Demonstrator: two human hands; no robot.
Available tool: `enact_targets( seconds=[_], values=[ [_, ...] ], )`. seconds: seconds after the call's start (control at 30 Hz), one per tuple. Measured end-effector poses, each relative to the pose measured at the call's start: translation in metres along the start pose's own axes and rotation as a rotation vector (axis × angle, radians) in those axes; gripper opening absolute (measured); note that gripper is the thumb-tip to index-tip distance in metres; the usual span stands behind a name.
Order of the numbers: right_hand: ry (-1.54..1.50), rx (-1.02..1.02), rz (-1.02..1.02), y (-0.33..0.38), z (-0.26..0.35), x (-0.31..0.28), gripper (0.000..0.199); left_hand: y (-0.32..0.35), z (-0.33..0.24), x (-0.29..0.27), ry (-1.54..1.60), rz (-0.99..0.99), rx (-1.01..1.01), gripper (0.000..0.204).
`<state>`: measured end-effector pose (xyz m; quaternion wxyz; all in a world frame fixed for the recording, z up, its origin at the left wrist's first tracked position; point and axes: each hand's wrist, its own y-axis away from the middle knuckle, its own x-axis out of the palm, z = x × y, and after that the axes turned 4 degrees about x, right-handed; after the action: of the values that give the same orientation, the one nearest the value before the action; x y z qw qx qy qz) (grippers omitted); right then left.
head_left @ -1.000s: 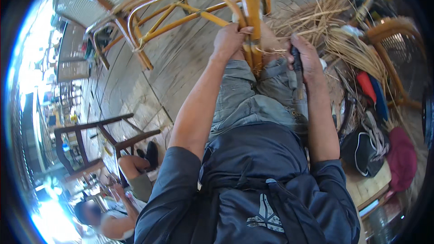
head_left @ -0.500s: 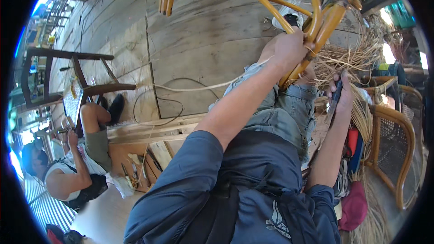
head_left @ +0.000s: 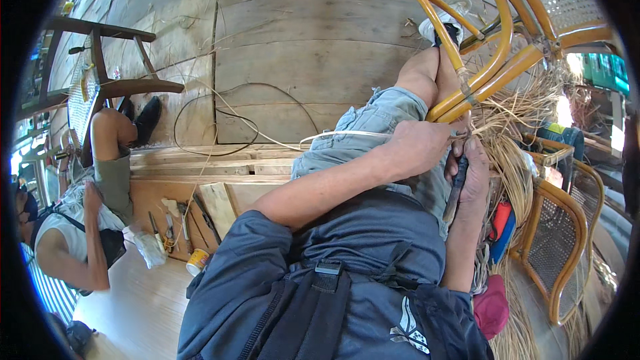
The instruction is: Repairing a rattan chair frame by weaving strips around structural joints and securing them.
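Note:
A glossy yellow-brown rattan chair frame (head_left: pixel 501 83) tilts across the upper right, its bound leg ends reaching toward my hands. Just below those ends, my left hand (head_left: pixel 421 145) is closed on a pale cane strip (head_left: pixel 353 134), which trails away leftward over my thigh. My right hand (head_left: pixel 475 175) meets it on the right side, fingertips close together near the strip's end. Held in the right palm is a knife (head_left: pixel 457 185) with a dark handle, its flat blade directed back toward my forearm. The exact contact between the fingertips is partly hidden.
Loose cane strands (head_left: pixel 513 120) heap beside my right leg. A rattan chair with woven panels (head_left: pixel 553 247) stands at right. On the left, a co-worker (head_left: pixel 67 240) sits by a dark wooden chair (head_left: pixel 100 87). Hand tools (head_left: pixel 183 223) lie on a brown board near a yellow cup (head_left: pixel 198 262).
My left hand has left the chair leg and come down toward me, now gripping the cane strip. My right hand, still with the knife, has moved left to meet it. The view has shifted.

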<state>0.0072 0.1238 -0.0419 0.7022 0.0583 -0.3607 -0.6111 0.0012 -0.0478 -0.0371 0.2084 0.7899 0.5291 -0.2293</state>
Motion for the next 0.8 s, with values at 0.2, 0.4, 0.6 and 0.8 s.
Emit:
enact_targets(
  seconds=[0.2, 0.4, 0.6, 0.8],
  values=[
    [0.061, 0.042, 0.062, 0.013, 0.004, 0.02, 0.039, 0.014, 0.02, -0.001, 0.261, -0.112, 0.152, 0.021],
    [0.084, 0.093, 0.037, 0.01, -0.002, 0.019, 0.036, 0.051, 0.032, -0.023, 0.196, -0.076, 0.14, 0.023],
    [0.111, 0.001, -0.045, 0.013, 0.015, -0.016, 0.033, 0.101, 0.046, -0.076, 0.171, 0.116, -0.049, 0.019],
    [0.206, -0.051, -0.145, 0.021, 0.035, -0.036, 0.031, 0.125, 0.057, -0.115, -0.251, 0.179, -0.231, 0.024]
  ],
)
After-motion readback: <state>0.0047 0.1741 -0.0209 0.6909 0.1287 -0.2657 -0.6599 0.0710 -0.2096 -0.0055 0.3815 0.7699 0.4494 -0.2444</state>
